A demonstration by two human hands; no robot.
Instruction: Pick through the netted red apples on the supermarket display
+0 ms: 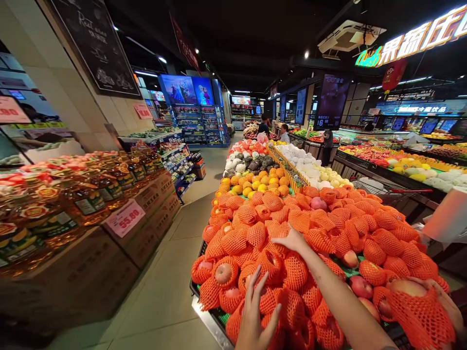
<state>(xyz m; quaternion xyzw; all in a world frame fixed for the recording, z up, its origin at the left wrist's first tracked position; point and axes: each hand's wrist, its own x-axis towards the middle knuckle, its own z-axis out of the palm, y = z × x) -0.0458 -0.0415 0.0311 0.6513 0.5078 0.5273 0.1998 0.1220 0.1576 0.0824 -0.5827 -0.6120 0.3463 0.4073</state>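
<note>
My left hand (257, 311) is at the bottom of the view, its fingers spread over apples in orange foam nets (294, 270); I cannot tell whether it touches them. My right hand (294, 240) reaches forward over the middle of the pile, fingers apart and extended against the netted apples. Nothing is visibly held in either hand. Bare red apples (361, 287) show between the nets near my right forearm. At the right edge, another hand (450, 311), apparently another person's, is on a large netted apple (408, 288).
Yellow and orange fruits (255, 184) lie beyond the apples, with white-netted fruits (295, 158) behind a low divider. Oil bottles (85, 199) stand on cartons (91, 272) across the aisle at left. A plastic bag (447, 214) hangs at right. People (284, 133) stand farther back.
</note>
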